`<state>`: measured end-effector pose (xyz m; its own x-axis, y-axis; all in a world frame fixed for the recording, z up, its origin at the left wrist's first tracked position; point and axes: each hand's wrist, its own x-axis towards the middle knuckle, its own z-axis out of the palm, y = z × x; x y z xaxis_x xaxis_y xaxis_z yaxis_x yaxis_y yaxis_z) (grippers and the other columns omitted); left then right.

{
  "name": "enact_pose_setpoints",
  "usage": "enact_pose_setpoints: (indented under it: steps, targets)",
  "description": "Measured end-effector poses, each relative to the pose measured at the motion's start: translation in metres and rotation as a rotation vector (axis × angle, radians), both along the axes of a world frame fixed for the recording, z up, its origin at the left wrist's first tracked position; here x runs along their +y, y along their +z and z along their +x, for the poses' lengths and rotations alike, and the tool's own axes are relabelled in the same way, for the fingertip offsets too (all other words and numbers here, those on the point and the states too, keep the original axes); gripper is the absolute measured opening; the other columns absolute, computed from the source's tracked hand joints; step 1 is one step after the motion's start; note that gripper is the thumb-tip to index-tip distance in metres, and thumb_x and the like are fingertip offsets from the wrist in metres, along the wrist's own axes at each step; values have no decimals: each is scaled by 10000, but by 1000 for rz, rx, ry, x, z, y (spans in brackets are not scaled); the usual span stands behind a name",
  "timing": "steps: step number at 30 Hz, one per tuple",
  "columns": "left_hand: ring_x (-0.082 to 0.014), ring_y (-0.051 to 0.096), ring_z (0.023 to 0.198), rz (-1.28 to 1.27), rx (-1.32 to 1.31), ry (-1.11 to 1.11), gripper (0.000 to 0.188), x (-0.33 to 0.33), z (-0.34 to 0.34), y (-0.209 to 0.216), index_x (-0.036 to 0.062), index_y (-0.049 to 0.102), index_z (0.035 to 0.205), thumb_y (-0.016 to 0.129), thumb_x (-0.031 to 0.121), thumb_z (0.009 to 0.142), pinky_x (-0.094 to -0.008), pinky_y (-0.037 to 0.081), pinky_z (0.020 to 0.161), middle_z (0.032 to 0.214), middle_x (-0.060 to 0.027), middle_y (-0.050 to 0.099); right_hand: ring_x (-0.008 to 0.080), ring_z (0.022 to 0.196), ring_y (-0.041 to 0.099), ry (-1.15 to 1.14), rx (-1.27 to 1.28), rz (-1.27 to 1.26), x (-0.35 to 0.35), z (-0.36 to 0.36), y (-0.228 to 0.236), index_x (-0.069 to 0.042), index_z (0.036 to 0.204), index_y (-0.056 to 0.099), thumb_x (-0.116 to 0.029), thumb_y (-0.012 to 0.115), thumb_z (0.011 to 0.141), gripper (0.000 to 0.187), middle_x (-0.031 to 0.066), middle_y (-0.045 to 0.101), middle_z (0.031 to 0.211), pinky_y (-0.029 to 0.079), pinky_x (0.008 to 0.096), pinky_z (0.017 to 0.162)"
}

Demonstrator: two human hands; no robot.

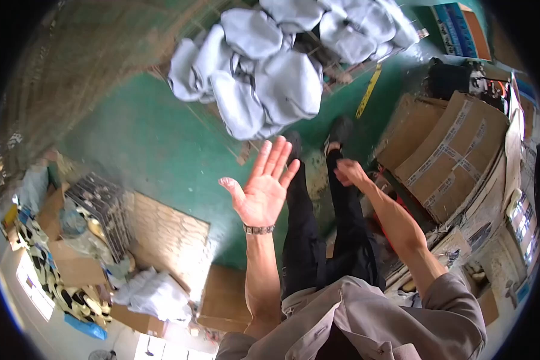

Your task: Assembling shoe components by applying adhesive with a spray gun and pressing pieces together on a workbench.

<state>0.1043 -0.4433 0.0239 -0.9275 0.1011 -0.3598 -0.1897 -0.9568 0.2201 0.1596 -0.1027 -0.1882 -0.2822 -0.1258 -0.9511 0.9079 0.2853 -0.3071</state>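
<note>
My left hand (263, 189) is raised in the middle with the palm up and its fingers spread. Nothing lies in it, and a dark bracelet circles the wrist. Lower and to the right, beside my leg, my right hand (350, 173) has its fingers curled in, with no object showing in it. Beyond my left fingertips is a pile of pale grey, rounded, cushion-like pieces with dark edges (288, 84). They rest on a wire rack or cart (213, 123), whose frame is mostly hidden under them. Neither hand touches the pile.
Large taped cardboard boxes (447, 153) stand close on my right. On the left are a dark crate (99, 210), a quilted tan panel (168, 231), white plastic bags (156, 294) and an open carton (225, 294). A yellow strip (369, 91) marks the green floor (144, 144).
</note>
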Motion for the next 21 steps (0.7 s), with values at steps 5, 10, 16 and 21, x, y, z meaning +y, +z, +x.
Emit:
enact_pose_setpoints:
  steps: [5,10,16,21]
  targets:
    - [-352,43,1602,-11,285,-185,1194,36,-60,117,37,176,1646,277,927,856,-554,89,1277,1724,-210,71,195,856,704,-99,-3,126,95,59,109,-64,1384,600,-366,610,993,494,89,727,1038,594,347,679]
    - [-362,55,1601,-27,485,-382,1199,106,-100,201,53,178,1651,238,943,849,-569,92,1270,1722,-209,92,216,900,709,-372,133,94,145,99,204,-7,1424,552,-399,610,1000,580,128,723,1104,607,379,720]
    - [-399,102,1589,-63,553,-654,1192,208,-109,259,21,184,1641,296,919,865,-592,118,1265,1706,-242,128,168,792,671,-491,286,268,189,162,227,23,1347,624,-360,636,953,550,80,717,944,557,311,669]
    - [-432,80,1584,-48,580,-882,1167,321,-97,296,11,197,1635,325,894,882,-622,94,1259,1699,-262,129,193,778,687,-779,418,453,231,201,225,34,1194,716,-331,647,889,481,96,747,918,554,347,737]
